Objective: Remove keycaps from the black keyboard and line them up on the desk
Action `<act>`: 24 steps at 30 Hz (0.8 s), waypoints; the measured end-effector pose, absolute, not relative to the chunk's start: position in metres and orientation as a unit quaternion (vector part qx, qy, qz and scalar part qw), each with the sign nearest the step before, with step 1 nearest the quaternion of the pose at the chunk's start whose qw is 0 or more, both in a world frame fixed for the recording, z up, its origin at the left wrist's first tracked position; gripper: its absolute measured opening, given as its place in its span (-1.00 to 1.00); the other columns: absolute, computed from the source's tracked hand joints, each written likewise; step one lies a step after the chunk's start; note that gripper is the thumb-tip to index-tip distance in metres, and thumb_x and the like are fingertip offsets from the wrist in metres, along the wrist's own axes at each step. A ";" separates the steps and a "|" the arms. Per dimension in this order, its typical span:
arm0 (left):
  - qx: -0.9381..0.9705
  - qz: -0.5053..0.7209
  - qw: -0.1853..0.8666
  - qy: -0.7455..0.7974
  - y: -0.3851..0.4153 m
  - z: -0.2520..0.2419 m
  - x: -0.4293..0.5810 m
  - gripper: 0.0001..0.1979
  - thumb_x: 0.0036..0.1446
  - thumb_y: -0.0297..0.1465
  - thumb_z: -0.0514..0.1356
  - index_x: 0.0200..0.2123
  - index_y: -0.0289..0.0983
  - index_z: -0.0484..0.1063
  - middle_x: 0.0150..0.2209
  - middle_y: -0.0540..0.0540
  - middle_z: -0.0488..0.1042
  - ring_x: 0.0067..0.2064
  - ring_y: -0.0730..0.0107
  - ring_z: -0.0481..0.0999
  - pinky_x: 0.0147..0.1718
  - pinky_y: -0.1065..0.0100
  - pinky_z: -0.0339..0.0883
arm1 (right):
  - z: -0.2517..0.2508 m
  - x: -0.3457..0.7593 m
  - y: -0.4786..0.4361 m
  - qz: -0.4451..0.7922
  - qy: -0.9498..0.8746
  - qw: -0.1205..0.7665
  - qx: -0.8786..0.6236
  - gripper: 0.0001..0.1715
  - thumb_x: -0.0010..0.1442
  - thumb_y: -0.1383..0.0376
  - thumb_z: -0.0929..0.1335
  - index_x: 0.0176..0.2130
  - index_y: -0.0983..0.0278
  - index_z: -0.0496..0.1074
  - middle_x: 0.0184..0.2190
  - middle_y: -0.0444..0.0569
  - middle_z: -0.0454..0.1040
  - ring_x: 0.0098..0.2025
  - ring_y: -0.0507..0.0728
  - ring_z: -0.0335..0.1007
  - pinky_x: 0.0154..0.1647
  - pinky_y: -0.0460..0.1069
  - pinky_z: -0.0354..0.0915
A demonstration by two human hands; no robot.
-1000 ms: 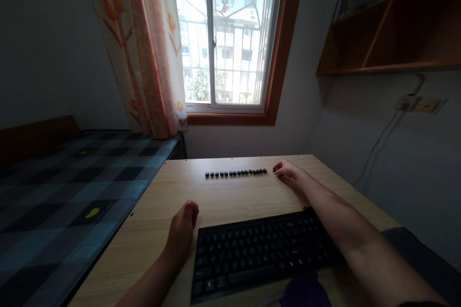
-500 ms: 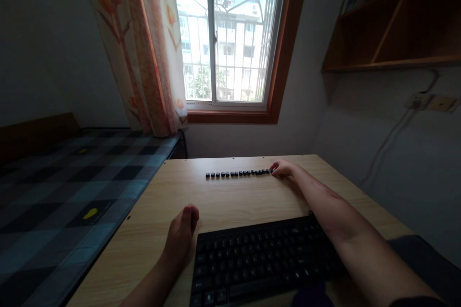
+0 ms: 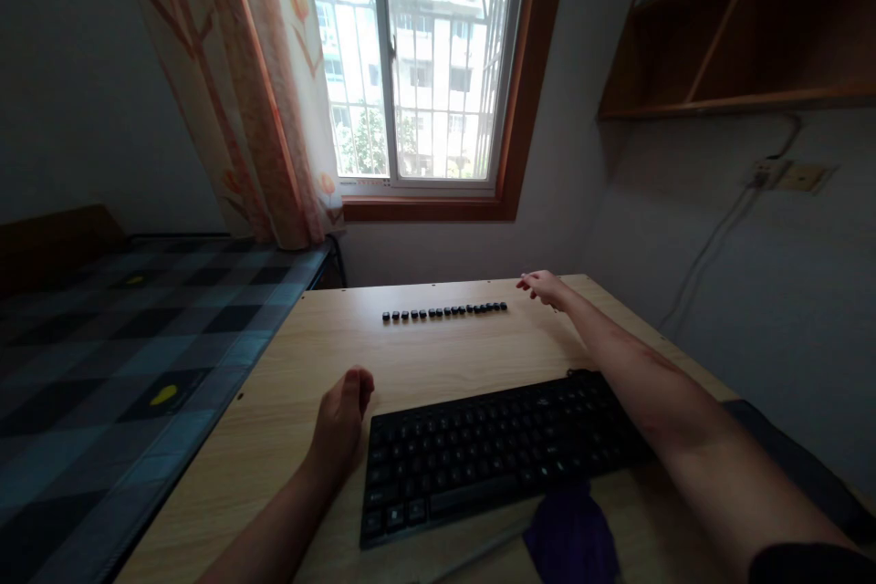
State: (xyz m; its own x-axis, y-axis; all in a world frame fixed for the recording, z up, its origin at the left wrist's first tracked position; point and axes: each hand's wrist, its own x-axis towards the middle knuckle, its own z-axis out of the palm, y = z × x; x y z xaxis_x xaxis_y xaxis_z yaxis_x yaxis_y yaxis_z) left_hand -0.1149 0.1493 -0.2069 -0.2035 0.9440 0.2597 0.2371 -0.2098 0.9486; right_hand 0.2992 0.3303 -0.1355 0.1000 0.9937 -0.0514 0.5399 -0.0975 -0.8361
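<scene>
Right hand (image 3: 544, 286) out at the far side of the wooden surface (image 3: 307, 356), just past the right end of the row of black keycaps (image 3: 444, 311), fingers loosely spread, apart from the caps. Row straight, parallel to the far edge, well beyond the black keyboard (image 3: 493, 447). Left hand (image 3: 342, 424) resting on its edge just beside the keyboard's left end, fingers pressed together and curled. Purple cloth (image 3: 571, 538) against the keyboard's near edge.
</scene>
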 end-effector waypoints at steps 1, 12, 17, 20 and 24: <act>0.548 0.552 0.312 0.546 0.150 -0.206 -0.115 -0.43 0.24 0.10 -0.10 -0.46 -0.25 0.35 -0.56 0.01 0.29 -0.51 0.39 0.27 -0.54 0.40 0.18 | -0.127 0.301 0.324 0.331 -0.574 0.362 -0.656 -0.58 0.37 0.23 0.19 -0.26 0.44 0.51 -0.40 0.08 0.44 -0.54 -0.04 0.21 -0.66 -0.21 0.12; 0.697 0.415 0.173 0.559 0.146 -0.185 -0.112 -0.64 0.20 -0.14 0.04 -0.54 -0.23 0.29 -0.57 0.04 0.32 -0.46 0.37 0.33 -0.43 0.37 0.13 | -0.065 0.213 0.183 0.494 -0.662 0.424 -0.372 -0.58 0.37 0.07 0.18 0.02 0.28 0.36 -0.57 -0.20 0.28 -0.64 -0.04 0.23 -0.59 -0.10 0.38; 0.754 0.313 0.171 0.552 0.142 -0.179 -0.120 -0.67 0.19 -0.16 0.09 -0.49 -0.24 0.43 -0.54 0.01 0.44 -0.46 0.36 0.38 -0.44 0.37 0.11 | -0.070 0.143 0.134 0.535 -0.744 0.325 -0.233 -0.70 0.29 0.18 0.33 -0.02 0.23 0.32 -0.35 -0.13 0.40 -0.47 -0.02 0.41 -0.54 -0.12 0.41; 0.772 0.275 0.148 0.554 0.141 -0.177 -0.121 -0.71 0.17 -0.20 0.12 -0.45 -0.24 0.48 -0.48 -0.03 0.50 -0.42 0.34 0.41 -0.42 0.37 0.11 | -0.086 0.112 0.128 0.530 -0.769 0.279 -0.223 -0.79 0.32 0.21 0.30 -0.07 0.25 0.31 -0.36 -0.12 0.42 -0.47 -0.03 0.39 -0.55 -0.15 0.35; 0.787 0.262 0.124 0.545 0.144 -0.179 -0.120 -0.79 0.13 -0.27 0.17 -0.44 -0.25 0.51 -0.42 -0.08 0.52 -0.33 0.30 0.43 -0.35 0.35 0.16 | -0.119 0.084 0.130 0.500 -0.777 0.278 -0.262 -0.80 0.38 0.17 0.22 -0.20 0.25 0.30 -0.52 -0.19 0.34 -0.61 -0.05 0.22 -0.64 -0.16 0.16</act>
State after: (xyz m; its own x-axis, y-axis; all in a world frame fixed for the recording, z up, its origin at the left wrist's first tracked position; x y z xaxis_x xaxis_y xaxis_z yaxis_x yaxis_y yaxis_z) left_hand -0.1200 0.1438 -0.1786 0.2689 0.9221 0.2783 0.7922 -0.3761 0.4805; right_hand 0.0845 0.1304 -0.1190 -0.7075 0.6861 0.1696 0.1293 0.3616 -0.9233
